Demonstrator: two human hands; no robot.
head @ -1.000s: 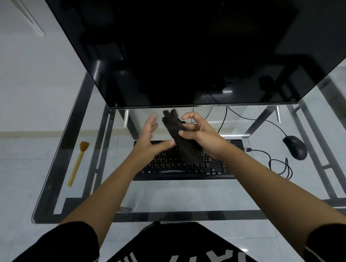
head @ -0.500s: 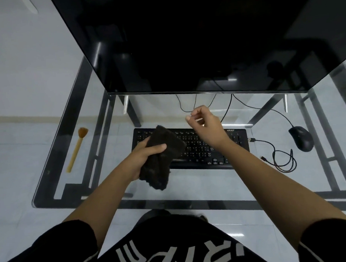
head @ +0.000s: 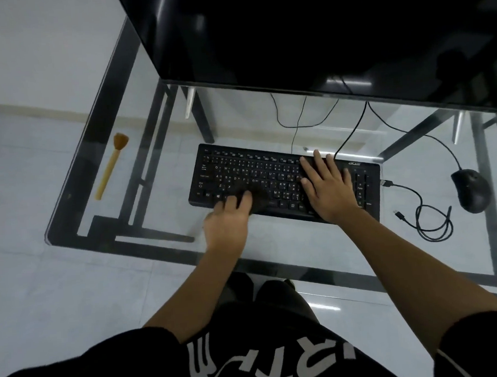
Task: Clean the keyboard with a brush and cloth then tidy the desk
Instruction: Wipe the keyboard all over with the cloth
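Glass desk (head: 287,241) carries a black Acer-branded keyboard (head: 255,170). Right hand (head: 328,190) lies flat and spread on its right keys. Left hand (head: 229,221) presses a dark cloth (head: 257,195) near the front edge, its grip lost in blur. Brush (head: 111,166) lies far left.

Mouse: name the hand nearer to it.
Right. The right hand lies flat on the right half of the keyboard, left of the mouse; the left hand is on the cloth mid-keyboard, farther left.
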